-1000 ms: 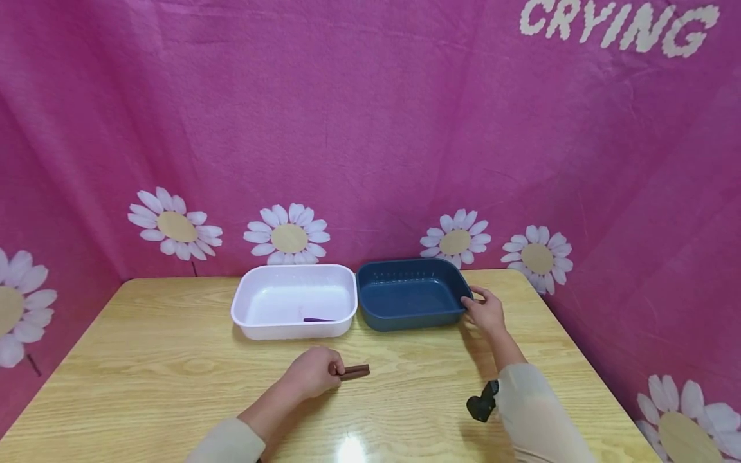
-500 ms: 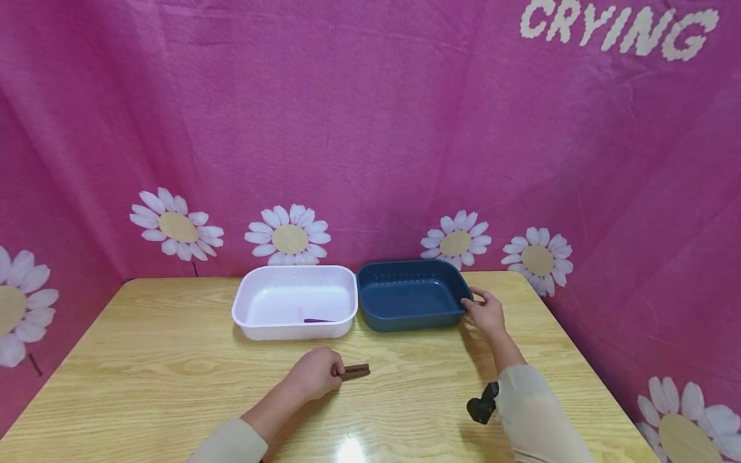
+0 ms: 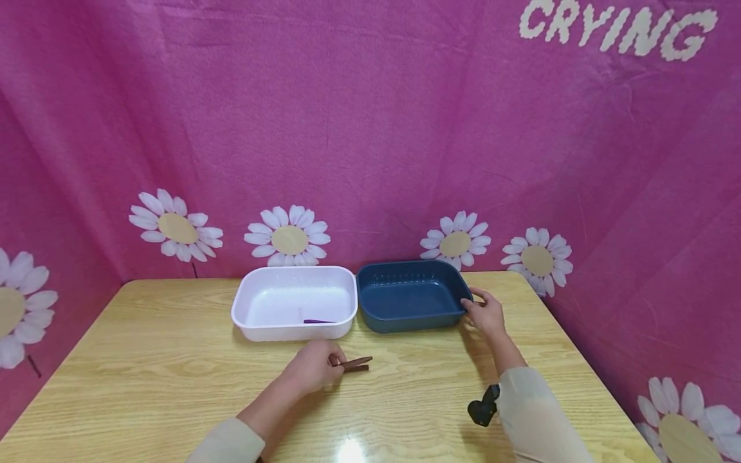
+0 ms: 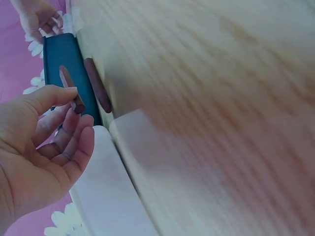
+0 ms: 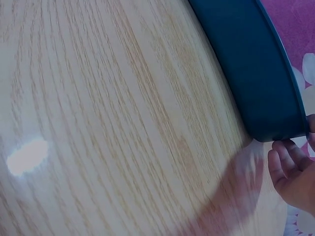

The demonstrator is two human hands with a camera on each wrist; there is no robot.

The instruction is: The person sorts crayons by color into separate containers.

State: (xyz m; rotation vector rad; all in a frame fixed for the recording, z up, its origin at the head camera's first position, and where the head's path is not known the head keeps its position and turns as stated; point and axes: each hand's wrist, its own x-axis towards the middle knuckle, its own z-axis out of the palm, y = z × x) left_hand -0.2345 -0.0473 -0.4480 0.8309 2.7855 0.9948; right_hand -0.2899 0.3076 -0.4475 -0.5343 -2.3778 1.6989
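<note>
My left hand (image 3: 315, 368) pinches a slim brown stick (image 4: 72, 90) between thumb and fingertips, tilted a little above the table, its far end free. A second brown stick (image 4: 98, 86) lies on the table just under it, in front of the basins. With thumb at the rim and fingers against the outer end wall, my right hand (image 3: 486, 314) holds the right end of a dark blue basin (image 3: 413, 321). Left of that basin stands a white basin (image 3: 295, 332), and a thin purple stick (image 3: 318, 321) lies in it.
The two basins stand side by side at the back of the wooden table (image 3: 156, 360). Behind them hangs a pink curtain (image 3: 370, 128) printed with daisies. A black device (image 3: 483, 405) is strapped at my right wrist.
The left hand has lifted one brown stick up and away from the other, tilting its far end upward; both lay close together before. My right hand keeps its place on the blue basin.
</note>
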